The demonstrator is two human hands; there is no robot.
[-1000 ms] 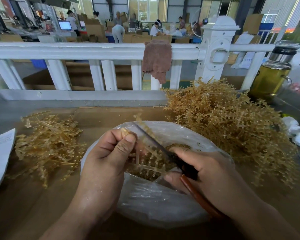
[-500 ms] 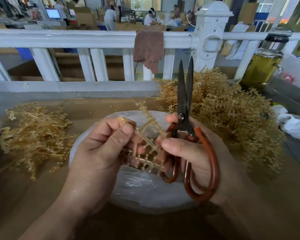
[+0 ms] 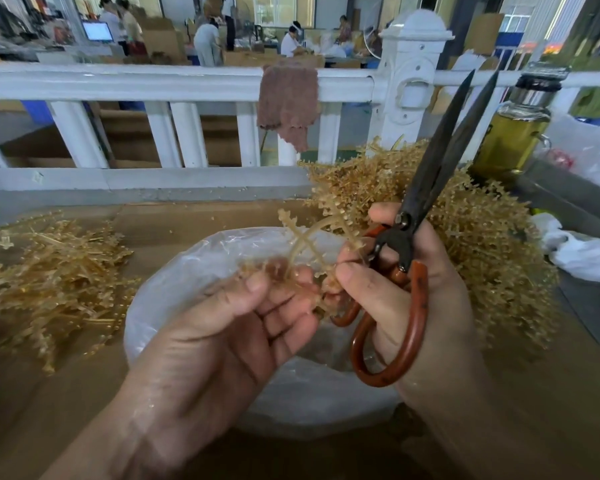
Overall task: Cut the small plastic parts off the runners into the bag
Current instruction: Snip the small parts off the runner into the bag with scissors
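Over the clear plastic bag both hands hold one amber runner, a cross of thin bars with small parts along them. My left hand lies palm up with its fingertips under the runner's lower end. My right hand pinches the runner's right side with thumb and fingers while gripping scissors by their brown handles. The dark blades point up and to the right, slightly apart, away from the runner.
A big heap of amber runners fills the right of the cardboard-covered table. A smaller pile lies at the left. A white railing with a brown cloth runs behind. A bottle of yellow liquid and white plastic sit far right.
The scissors left the runner and swung upright, then tilted to the right. My left hand turned palm up, and my right fingers took hold of the runner.
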